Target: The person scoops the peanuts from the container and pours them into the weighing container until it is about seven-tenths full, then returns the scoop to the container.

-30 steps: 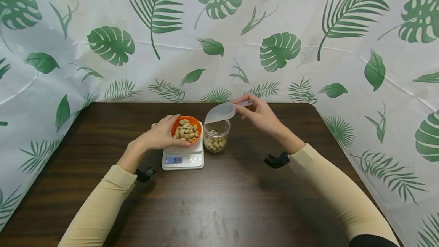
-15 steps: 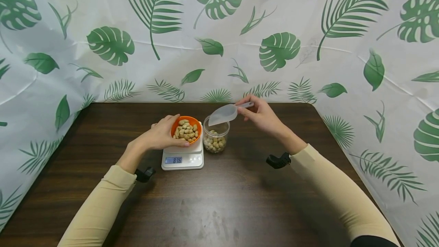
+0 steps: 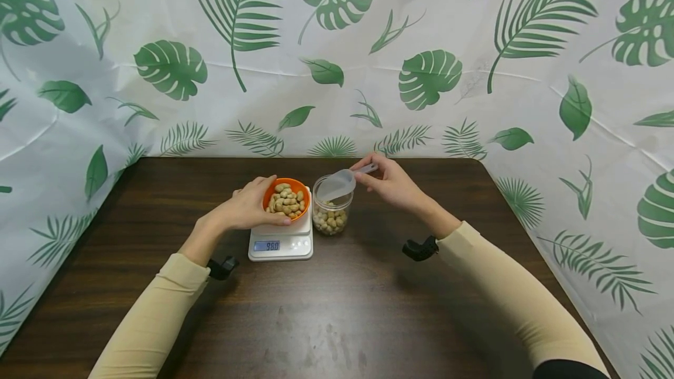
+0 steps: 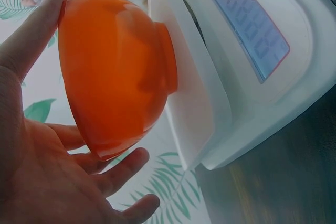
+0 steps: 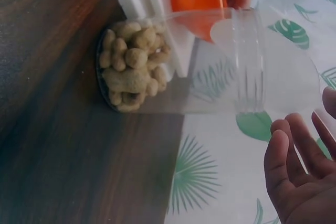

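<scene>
An orange bowl [image 3: 302, 210] of unshelled peanuts [image 3: 284, 200] stands on a white kitchen scale [image 3: 295, 247], whose display seems to read 98.0. With thumb and fingers spread around the bowl's rim, my left hand [image 3: 244, 206] grips it from the left. Just right of the scale, a clear jar [image 5: 202, 90] holds more peanuts [image 5: 128, 66] at its bottom. My right hand [image 3: 389, 180] pinches the handle of a translucent scoop [image 3: 337, 185]. The scoop's bowl dips into the jar's mouth, and no peanuts show in it.
All this stands near the back of a dark wooden table [image 3: 337, 309]. Behind the table hangs a white sheet [image 3: 358, 98] with green leaf prints. Black wrist devices [image 3: 419, 248] sit below both sleeves.
My right hand has lowered the scoop from above the jar into its mouth, moving slightly left. The scale's figures have changed. My left hand stays at the bowl.
</scene>
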{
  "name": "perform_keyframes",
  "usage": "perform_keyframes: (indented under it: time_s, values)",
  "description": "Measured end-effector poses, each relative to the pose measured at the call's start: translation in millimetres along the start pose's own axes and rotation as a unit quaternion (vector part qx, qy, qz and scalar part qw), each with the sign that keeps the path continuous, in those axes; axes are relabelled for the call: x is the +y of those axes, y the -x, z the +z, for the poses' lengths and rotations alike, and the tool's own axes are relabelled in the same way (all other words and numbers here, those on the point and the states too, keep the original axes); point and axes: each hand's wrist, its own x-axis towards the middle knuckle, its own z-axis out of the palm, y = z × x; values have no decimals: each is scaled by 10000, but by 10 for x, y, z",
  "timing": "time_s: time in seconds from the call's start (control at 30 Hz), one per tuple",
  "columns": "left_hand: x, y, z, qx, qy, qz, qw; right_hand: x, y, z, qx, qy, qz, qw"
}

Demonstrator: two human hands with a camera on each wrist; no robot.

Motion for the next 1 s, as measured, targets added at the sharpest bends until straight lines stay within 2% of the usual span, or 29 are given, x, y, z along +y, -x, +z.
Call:
perform_keyframes:
  time_s: [0.67,0.87,1.0]
  values:
    - [-7,-3,4,9,2,14,10000,132,-18,259,-77,742,-128,9971]
    - [-10,2,2,-1,22,19,10000,138,-1,269,-112,792,-142,9967]
    - [-15,5,6,4,65,15,10000,161,11,255,-133,671,0,9977]
